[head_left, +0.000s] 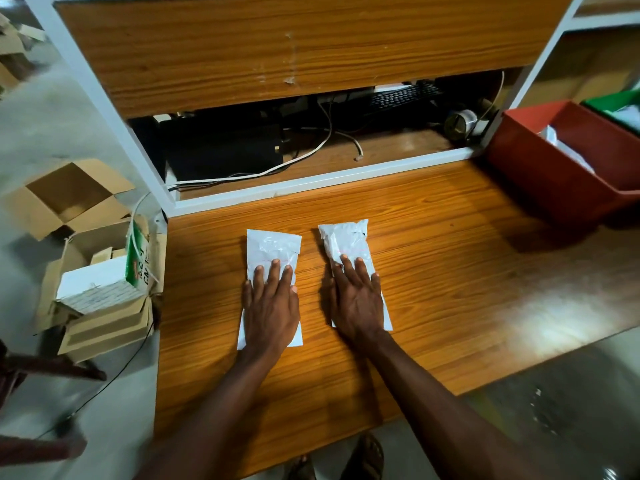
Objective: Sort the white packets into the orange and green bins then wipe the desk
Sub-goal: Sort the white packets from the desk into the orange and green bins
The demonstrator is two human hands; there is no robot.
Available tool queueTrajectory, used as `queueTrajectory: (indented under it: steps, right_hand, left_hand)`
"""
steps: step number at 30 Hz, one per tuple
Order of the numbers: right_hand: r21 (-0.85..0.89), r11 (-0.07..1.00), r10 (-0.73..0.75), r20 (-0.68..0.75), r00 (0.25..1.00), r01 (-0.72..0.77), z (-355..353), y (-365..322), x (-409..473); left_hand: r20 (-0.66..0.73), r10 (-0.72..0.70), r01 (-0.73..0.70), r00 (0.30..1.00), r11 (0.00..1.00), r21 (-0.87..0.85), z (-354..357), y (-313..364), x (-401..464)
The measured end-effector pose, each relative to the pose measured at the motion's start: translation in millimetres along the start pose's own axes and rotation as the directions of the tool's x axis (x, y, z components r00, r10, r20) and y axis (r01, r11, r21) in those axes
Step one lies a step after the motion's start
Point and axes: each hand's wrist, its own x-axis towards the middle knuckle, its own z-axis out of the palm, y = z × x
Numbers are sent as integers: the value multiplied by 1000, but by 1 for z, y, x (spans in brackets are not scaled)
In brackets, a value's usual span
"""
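- Two white packets are laid side by side on the wooden tabletop, near its middle, w/ a strip of bare wood between them.
- The left packet is pinned flat under the left hand; palm is pressed down, fingers are extended and slightly spread, nothing is gripped.
- The right packet is covered the same way by the right hand: flat, fingers stretched fwd, thumb at the inner edge, no curl around the packet.
- Both packets are crinkled at the far ends; near ends are partly hidden by the hands and wrists.
- The orange bin is set at the far right of the tabletop, well apart from the packets; white packets are seen inside it.
- The green bin is placed just behind the orange one, at the frame edge; only a corner is shown, w/ sth white in it.
- A lower shelf behind the tabletop is filled w/ a black keyboard, a white cable and a tape roll.
- Open cardboard boxes are seen on the floor to the left of the tabletop.
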Motion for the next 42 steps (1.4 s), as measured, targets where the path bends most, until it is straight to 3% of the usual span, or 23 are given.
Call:
queueTrajectory:
  steps: [9, 18, 24, 36, 42]
  right_hand:
    - [50, 987, 158, -254, 954, -150, -27, 36, -45]
    - [19, 917, 375, -378, 847, -398, -59, 113, -106]
    - [21, 861, 468, -429, 773, -509, -82, 177, -143]
    - [87, 746, 600, -519, 609, -660, -129, 300, -226]
    - [134, 662, 673, -540, 506, -738, -156, 368, -258]
  left_hand:
    - [-22, 190, -191, 982, 972, -137, 11, 67, -5]
    - [31, 444, -438, 896, 891, -118, 26, 164, -22]
    - [26, 532, -519, 846, 834, -185, 32, 247, -38]
    - [46, 712, -674, 701, 682, -284, 59, 414, -87]
    - [78, 807, -745, 586, 574, -341, 77, 498, -105]
